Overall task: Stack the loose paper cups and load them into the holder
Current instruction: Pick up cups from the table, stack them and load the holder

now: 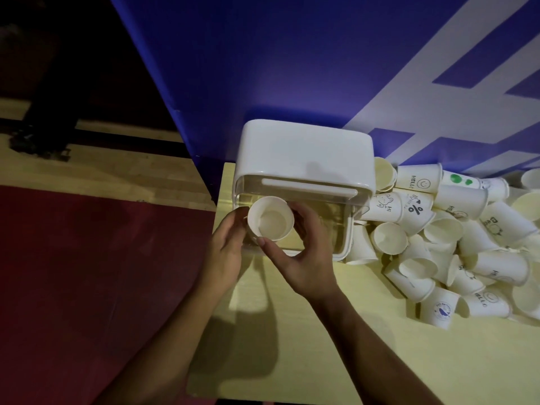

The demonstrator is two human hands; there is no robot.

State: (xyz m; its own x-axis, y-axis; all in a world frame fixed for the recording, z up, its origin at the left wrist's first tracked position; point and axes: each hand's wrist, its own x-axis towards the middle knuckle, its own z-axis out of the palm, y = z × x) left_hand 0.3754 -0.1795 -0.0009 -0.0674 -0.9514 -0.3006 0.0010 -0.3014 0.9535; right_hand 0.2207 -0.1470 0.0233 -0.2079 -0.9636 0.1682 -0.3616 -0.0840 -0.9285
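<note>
Paper cup (270, 222) held in both hands at the front of the holder (304, 150).

Behind the holder stood a blue backdrop (292, 54) with white bands; beneath it lay a pale yellow table (380, 331). To the holder's right, touching its side, lay a heap of loose cups (455, 238), many printed, lying at all angles. The holder had a white lid and clear walls. Before it, the left hand (225, 247) and right hand (306, 258) both gripped the paper cup, mouth towards the camera: the right thumb was on the near rim with fingers curled round the far side, and the left fingers were closed against the left wall. Whether the cup was inside the holder could not be told.
</note>
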